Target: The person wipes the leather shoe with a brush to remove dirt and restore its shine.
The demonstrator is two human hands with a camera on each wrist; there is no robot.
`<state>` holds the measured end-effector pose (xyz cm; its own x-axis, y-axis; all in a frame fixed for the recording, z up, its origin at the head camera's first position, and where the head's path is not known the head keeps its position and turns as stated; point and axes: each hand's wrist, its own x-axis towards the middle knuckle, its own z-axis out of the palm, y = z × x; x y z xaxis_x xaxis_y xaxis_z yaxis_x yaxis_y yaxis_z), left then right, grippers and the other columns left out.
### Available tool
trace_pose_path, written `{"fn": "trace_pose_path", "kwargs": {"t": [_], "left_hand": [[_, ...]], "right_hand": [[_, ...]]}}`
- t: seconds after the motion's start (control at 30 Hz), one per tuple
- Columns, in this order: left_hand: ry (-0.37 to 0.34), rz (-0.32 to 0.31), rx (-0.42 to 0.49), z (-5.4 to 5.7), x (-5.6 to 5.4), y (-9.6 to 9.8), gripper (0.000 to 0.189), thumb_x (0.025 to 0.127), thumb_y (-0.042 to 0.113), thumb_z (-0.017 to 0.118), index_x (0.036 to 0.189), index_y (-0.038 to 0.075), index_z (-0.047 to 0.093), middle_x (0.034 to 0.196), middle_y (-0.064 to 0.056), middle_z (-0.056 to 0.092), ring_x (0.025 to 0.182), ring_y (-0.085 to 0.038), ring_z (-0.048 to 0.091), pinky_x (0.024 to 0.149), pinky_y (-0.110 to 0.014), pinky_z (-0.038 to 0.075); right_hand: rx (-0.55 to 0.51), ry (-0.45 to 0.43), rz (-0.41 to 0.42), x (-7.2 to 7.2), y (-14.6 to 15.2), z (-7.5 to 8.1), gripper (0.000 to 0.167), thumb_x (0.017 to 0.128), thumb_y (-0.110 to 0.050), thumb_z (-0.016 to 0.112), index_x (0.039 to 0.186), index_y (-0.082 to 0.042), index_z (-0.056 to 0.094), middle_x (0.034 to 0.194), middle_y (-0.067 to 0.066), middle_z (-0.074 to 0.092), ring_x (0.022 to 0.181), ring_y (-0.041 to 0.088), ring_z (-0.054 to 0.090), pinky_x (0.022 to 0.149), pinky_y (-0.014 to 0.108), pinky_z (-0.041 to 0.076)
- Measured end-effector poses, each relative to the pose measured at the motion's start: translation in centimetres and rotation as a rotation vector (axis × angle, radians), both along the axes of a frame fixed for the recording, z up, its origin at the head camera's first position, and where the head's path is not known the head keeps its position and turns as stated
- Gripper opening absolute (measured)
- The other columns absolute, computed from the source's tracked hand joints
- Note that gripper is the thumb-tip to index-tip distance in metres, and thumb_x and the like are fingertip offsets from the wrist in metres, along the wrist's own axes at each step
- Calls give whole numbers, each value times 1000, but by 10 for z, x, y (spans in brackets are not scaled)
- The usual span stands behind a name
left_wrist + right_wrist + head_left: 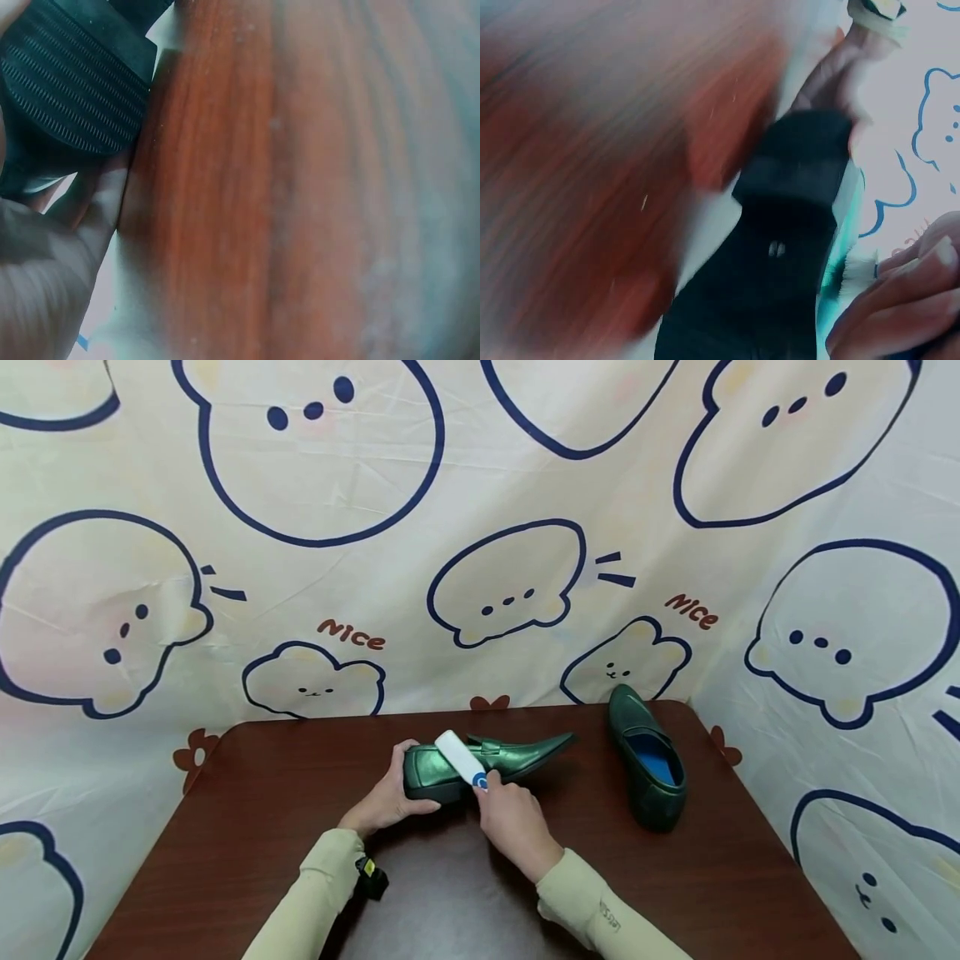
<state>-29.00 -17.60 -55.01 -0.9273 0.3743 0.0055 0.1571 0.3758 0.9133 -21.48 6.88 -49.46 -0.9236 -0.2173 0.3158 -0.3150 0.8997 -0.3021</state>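
Observation:
My left hand grips a shiny green loafer by its heel, above the table, with the shoe on its side and the toe pointing right. In my right hand is a white shoe brush with a blue mark near the grip; it lies across the shoe's side. Pale bristles show against the green upper in the right wrist view, beside the dark sole. The ridged heel fills the upper left of the left wrist view, by my palm.
A second green loafer with a blue insole stands at the right, its toe against the patterned cloth at the back. The brown table spreads below. A dark device is strapped at my left wrist.

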Motion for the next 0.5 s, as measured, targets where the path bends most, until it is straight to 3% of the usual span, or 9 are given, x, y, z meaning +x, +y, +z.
{"fn": "trace_pose_path", "kwargs": {"t": [0.17,0.3,0.5], "left_hand": [[8,-7,7,0,-1,-2,108,79,29,92,154,22,15,147,-19,40,122,-35,52,102,-48,46],[18,-7,-3,0,-2,-1,108,79,29,92,154,20,15,148,-20,40,123,-35,51,103,-48,45],[52,-6,-21,-2,-3,1,107,80,28,92,155,19,15,148,-21,40,126,-35,49,106,-48,41]], "right_hand": [[-3,52,0,3,16,4,25,104,-23,64,93,-2,56,56,4,51,41,15,49,37,24,34],[-26,-3,27,4,12,5,26,106,-25,60,92,-3,55,58,4,50,43,16,50,39,25,36],[-19,-89,118,6,-16,4,27,108,-29,55,97,-4,57,61,2,52,48,14,53,43,26,39]]}}
